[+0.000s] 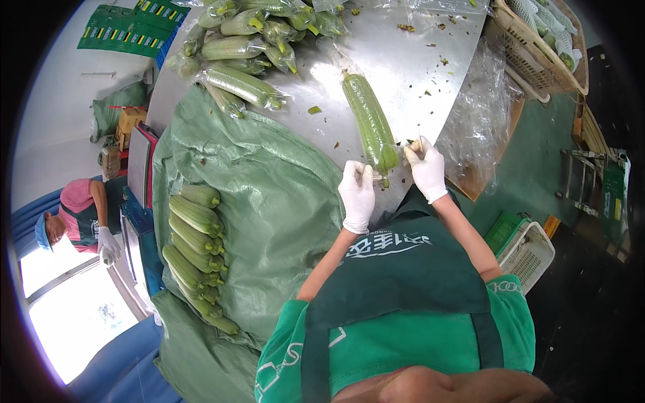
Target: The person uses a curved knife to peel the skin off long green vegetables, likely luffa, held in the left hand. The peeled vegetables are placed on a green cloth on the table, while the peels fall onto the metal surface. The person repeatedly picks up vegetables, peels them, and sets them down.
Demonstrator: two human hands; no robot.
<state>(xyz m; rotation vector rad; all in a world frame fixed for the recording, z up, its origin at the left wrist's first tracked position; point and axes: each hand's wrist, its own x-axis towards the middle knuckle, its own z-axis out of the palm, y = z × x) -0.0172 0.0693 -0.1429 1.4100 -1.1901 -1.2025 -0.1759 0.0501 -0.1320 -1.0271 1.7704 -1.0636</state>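
Note:
A pale green zucchini [370, 121] lies on the metal table [307, 131] inside a clear plastic bag [342, 56], its stem end towards me. My left hand [358, 194], in a white glove, pinches the bag's near edge beside the stem. On the other side of the stem, my right hand [427, 169], also gloved, has thumb and forefinger closed at the bag's opposite edge. The film between my fingers is thin and hard to make out. Beyond, to the left, bagged zucchini [244, 85] are heaped. Several zucchini without visible bags [196, 216] lie in a row on a green woven sheet [272, 201].
Loose clear bags [476, 116] fill a cardboard box [511, 136] at the table's right edge. Behind it stands a beige crate [534, 55] with netted produce. A white basket [529, 252] is low at right. At far left, a co-worker [80, 216] stands by a blue machine [138, 242].

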